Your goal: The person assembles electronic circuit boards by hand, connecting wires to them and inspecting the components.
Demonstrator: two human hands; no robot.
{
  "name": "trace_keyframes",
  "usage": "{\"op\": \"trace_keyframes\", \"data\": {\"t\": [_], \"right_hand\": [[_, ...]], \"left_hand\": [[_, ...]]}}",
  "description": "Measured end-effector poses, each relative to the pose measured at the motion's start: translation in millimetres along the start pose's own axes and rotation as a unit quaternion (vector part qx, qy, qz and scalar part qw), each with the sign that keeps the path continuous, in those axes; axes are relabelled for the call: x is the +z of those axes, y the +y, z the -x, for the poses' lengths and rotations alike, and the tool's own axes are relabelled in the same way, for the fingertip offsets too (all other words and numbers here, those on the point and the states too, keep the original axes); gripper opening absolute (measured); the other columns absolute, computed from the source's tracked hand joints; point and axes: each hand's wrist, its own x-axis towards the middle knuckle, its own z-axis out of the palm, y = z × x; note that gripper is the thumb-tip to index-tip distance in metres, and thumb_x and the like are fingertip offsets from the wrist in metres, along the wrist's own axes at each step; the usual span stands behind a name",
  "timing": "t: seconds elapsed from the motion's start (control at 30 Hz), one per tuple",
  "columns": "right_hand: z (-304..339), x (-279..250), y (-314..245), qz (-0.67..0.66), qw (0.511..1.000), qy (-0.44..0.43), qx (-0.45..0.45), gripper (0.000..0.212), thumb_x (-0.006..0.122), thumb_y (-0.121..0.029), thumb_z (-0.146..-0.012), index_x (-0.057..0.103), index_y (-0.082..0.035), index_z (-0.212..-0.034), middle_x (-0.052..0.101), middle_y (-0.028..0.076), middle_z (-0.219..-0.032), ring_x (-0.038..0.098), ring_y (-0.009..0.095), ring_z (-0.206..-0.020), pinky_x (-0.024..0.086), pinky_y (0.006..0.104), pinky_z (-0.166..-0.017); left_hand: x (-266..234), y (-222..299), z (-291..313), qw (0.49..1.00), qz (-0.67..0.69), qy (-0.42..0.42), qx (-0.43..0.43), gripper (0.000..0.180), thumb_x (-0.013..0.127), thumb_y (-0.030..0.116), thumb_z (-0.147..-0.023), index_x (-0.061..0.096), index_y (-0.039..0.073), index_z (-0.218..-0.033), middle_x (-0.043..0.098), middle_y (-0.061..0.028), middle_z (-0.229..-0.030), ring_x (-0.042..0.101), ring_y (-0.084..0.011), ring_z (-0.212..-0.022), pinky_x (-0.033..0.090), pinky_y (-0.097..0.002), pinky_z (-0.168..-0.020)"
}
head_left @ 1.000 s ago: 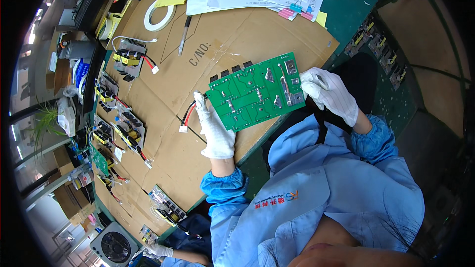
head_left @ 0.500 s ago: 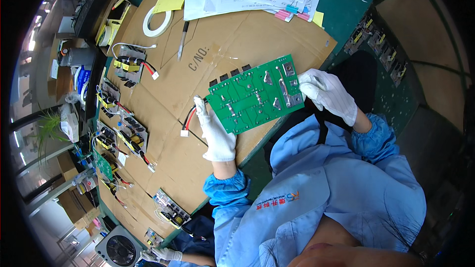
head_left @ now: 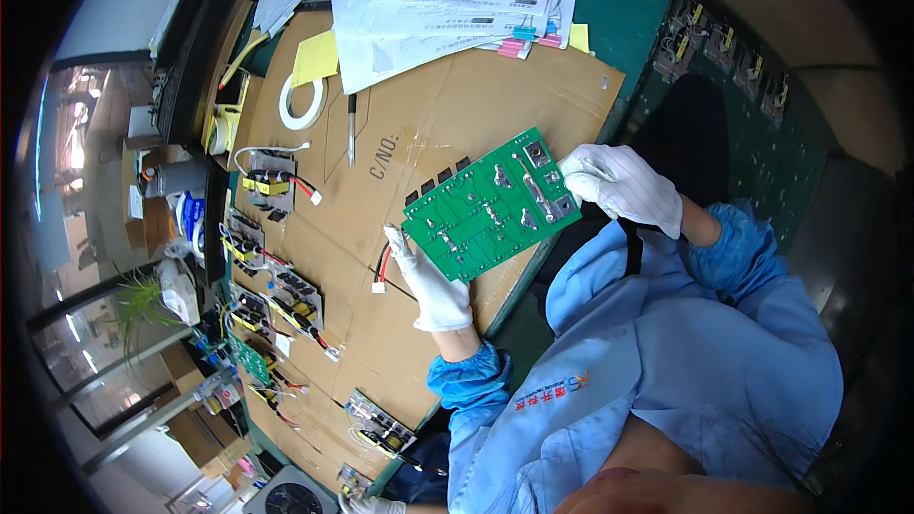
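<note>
A brown cardboard sheet (head_left: 457, 100) lies before you, and you hold the green circuit board (head_left: 476, 221) up over its near edge, soldered side showing. Your right hand (head_left: 628, 187) grasps the board's right end with bent fingers; your left hand (head_left: 435, 292) grips its left end, near a white connector (head_left: 379, 287).

Electronics workshop, green circuit board (head_left: 457, 200), component-laden boards (head_left: 269, 188), cardboard-covered bench (head_left: 533, 86)

At the frame's centre, the gloved left hand (head_left: 434, 291) and right hand (head_left: 624, 187) hold a green circuit board (head_left: 481, 198), with papers (head_left: 405, 33) near the top.
</note>
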Motion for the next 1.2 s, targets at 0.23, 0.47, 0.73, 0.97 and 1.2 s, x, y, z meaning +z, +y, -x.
{"op": "trace_keyframes", "data": {"t": [0.23,0.47,0.73,0.97,1.2], "right_hand": [[9,-9,4,0.038,0.999,0.015,0.017,0.031,0.058,-0.016,-0.084,0.058,0.003,-0.109,0.064,0.02,-0.084,0.061,0.037,-0.07,0.05,0.0422,-0.065],[22,-21,-10,-0.036,0.999,0.013,0.039,0.024,0.058,-0.021,-0.09,0.06,0.001,-0.101,0.058,0.008,-0.069,0.053,0.016,-0.053,0.043,0.0279,-0.052],[39,-35,-12,-0.113,0.992,0.061,0.018,0.016,0.061,-0.016,-0.091,0.063,-0.001,-0.096,0.057,0.002,-0.069,0.047,0.004,-0.052,0.036,0.0227,-0.046],[60,-51,-21,-0.121,0.987,0.102,0.031,0.017,0.062,-0.015,-0.089,0.064,-0.001,-0.098,0.059,0.002,-0.069,0.047,0.003,-0.051,0.035,0.0222,-0.045],[69,-62,-16,-0.154,0.98,0.129,0.005,0.017,0.062,-0.016,-0.088,0.065,-0.002,-0.098,0.059,0.001,-0.069,0.045,0.003,-0.05,0.033,0.0214,-0.044]], "left_hand": [[6,-4,7,1.0,-0.001,0.014,-0.001,0.061,0.045,0.055,-0.096,0.05,0.006,-0.131,0.057,-0.0118,-0.128,0.057,-0.0271,-0.112,0.047,-0.0424,-0.095],[16,-8,20,0.997,-0.026,0.062,0.035,0.063,0.044,0.056,-0.096,0.048,0.005,-0.133,0.053,-0.013,-0.133,0.054,-0.0267,-0.116,0.045,-0.04,-0.098],[34,-10,30,0.999,-0.028,0.028,0.018,0.065,0.043,0.055,-0.097,0.043,0.004,-0.137,0.049,-0.0143,-0.138,0.049,-0.0276,-0.122,0.042,-0.0406,-0.102],[43,-21,41,0.966,-0.24,-0.002,0.098,0.063,0.047,0.054,-0.095,0.044,0.006,-0.136,0.05,-0.015,-0.136,0.052,-0.0286,-0.12,0.048,-0.0432,-0.095],[81,-22,48,0.994,-0.103,0.01,0.043,0.059,0.048,0.053,-0.096,0.046,0.008,-0.134,0.051,-0.0162,-0.134,0.057,-0.029,-0.113,0.055,-0.0415,-0.086]]}}
